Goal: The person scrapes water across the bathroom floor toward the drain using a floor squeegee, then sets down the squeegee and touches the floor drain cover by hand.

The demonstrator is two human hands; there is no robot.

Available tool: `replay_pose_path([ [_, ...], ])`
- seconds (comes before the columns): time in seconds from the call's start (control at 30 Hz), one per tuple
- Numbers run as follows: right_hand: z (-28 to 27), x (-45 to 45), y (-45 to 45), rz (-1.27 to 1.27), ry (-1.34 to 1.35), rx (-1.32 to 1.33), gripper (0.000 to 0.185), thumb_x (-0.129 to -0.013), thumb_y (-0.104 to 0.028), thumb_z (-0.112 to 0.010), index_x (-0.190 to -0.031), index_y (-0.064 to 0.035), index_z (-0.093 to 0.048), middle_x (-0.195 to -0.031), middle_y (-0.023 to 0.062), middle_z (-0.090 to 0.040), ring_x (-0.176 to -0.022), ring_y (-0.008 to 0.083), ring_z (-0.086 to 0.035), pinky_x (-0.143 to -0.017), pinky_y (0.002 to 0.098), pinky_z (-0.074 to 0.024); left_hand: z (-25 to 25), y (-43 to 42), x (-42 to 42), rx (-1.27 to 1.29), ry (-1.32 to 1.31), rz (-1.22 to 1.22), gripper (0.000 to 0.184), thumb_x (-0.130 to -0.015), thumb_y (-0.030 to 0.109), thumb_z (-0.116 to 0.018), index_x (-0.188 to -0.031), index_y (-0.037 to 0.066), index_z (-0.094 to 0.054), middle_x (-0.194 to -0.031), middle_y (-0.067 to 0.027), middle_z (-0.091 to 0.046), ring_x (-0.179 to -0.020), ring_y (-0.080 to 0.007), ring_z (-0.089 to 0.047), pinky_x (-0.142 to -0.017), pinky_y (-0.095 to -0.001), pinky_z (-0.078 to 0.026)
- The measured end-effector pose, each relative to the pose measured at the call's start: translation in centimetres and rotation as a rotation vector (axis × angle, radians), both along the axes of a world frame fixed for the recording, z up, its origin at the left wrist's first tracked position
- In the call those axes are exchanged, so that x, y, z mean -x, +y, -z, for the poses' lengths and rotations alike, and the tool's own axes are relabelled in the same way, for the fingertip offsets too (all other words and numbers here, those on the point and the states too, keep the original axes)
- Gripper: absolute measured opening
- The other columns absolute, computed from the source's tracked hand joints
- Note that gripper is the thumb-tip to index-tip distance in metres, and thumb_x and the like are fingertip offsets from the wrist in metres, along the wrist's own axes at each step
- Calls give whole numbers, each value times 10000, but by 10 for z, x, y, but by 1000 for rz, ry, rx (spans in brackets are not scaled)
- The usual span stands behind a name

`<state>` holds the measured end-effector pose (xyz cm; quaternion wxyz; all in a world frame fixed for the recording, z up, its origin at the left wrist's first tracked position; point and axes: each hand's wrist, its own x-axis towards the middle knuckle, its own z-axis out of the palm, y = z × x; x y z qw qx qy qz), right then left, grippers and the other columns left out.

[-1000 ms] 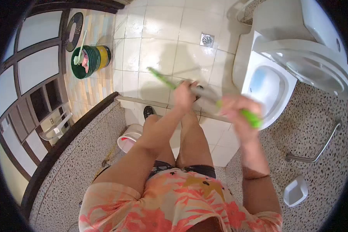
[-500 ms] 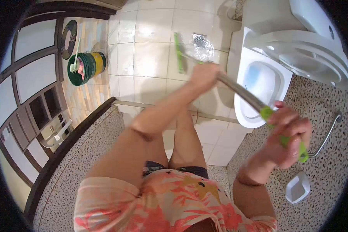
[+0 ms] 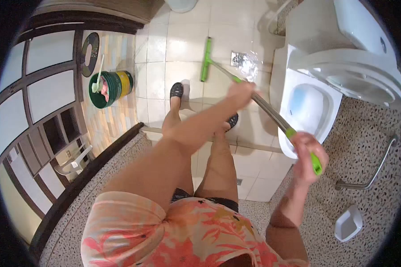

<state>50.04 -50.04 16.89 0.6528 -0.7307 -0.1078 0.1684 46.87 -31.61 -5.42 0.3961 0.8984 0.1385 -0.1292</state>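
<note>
Both hands hold a long floor squeegee [image 3: 272, 111] with a green head and a green-and-metal pole. My left hand [image 3: 241, 95] is wrapped round the pole partway down, near the green section above the head. Higher up, my right hand [image 3: 309, 151] is closed round the green grip, whose end sticks out past the fingers. The squeegee head [image 3: 206, 60] rests on the wet tiled floor [image 3: 182, 49], left of a metal drain [image 3: 239, 58] with shiny water beside it.
A toilet [image 3: 307, 104] with its lid raised stands on the right, near a metal grab bar [image 3: 376, 173] and a small white dish [image 3: 348, 224]. On the left are a green bucket [image 3: 103, 91] with a brush and pink cloth, and a dark mat [image 3: 90, 53]. A low step edge crosses below.
My right hand has moved left and slightly down with the grip. The view has shifted, and both feet in dark clogs now show. The squeegee head has moved left relative to the drain.
</note>
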Motion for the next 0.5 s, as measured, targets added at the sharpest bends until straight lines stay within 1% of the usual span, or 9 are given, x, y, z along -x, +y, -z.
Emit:
replay_pose_path([
  [0.07, -18, 9, -8, 8, -71, -12, 203, -773, -51, -623, -604, -23, -515, -702, 81, -617, -714, 198, -608, -758, 354, -441, -16, -9, -6, 52, -70, 47, 430, -849, 472, -527, -761, 53, -570, -778, -152, -599, -753, -339, -594, -681, -430, -475],
  [0.17, -26, 11, 32, 55, 184, -271, 197, -737, -49, -656, -617, -51, -500, -675, 47, -591, -682, 216, -615, -759, 373, -427, -58, 42, 4, -5, -201, 8, 383, -847, 424, -552, -757, 52, -551, -784, -153, -582, -750, -344, -583, -672, -425, -473],
  [0.23, -53, 15, 100, -262, -385, -1, 134, -704, -22, -667, -670, -70, -547, -712, 43, -619, -693, 239, -621, -749, 383, -423, -71, 106, 14, -142, -98, -83, 353, -842, 390, -570, -768, 46, -551, -797, -165, -592, -747, -352, -599, -656, -436, -476],
  [0.3, -33, 12, 177, -310, -412, 77, 115, -684, -7, -664, -712, -81, -582, -741, 57, -638, -701, 242, -626, -734, 380, -414, -61, 196, 19, -158, 36, -225, 287, -830, 320, -610, -776, 42, -562, -818, -172, -612, -751, -359, -614, -641, -439, -479],
  [0.33, -13, 13, 220, -270, -363, -26, 105, -688, -7, -657, -731, -76, -591, -759, 63, -645, -711, 232, -626, -743, 376, -405, -33, 249, 23, -150, -198, -261, 270, -798, 288, -657, -754, 37, -566, -817, -174, -610, -754, -363, -605, -641, -429, -476],
  [0.37, 11, 13, 265, -228, -316, -131, 101, -692, -7, -650, -750, -72, -599, -777, 69, -651, -722, 223, -627, -753, 371, -396, -33, 299, 12, -324, -195, -161, 233, -812, 253, -642, -783, 34, -569, -814, -167, -612, -760, -355, -605, -673, -403, -490],
  [0.4, 33, 8, 306, -222, -361, -181, 90, -697, -11, -648, -747, -65, -596, -785, 68, -648, -734, 219, -627, -762, 363, -386, -21, 345, 2, -271, -193, -189, 298, -778, 264, -666, -680, 13, -538, -795, -157, -591, -807, -362, -567, -698, -414, -465],
  [0.47, 75, -4, 378, -198, -425, -252, 72, -710, -23, -643, -735, -55, -583, -795, 63, -644, -757, 214, -623, -772, 348, -372, 40, 440, -27, 592, -215, -519, 240, -805, 167, -615, -675, -2, -505, -830, -160, -569, -805, -275, -595, -742, -358, -490],
  [0.5, 94, -8, 409, -182, -447, -275, 70, -717, -31, -640, -726, -51, -574, -798, 59, -641, -769, 213, -620, -772, 341, -368, 27, 465, -49, 1010, -174, -718, 189, -814, 91, -551, -672, -10, -475, -776, -122, -513, -735, -201, -567, -791, -336, -505],
])
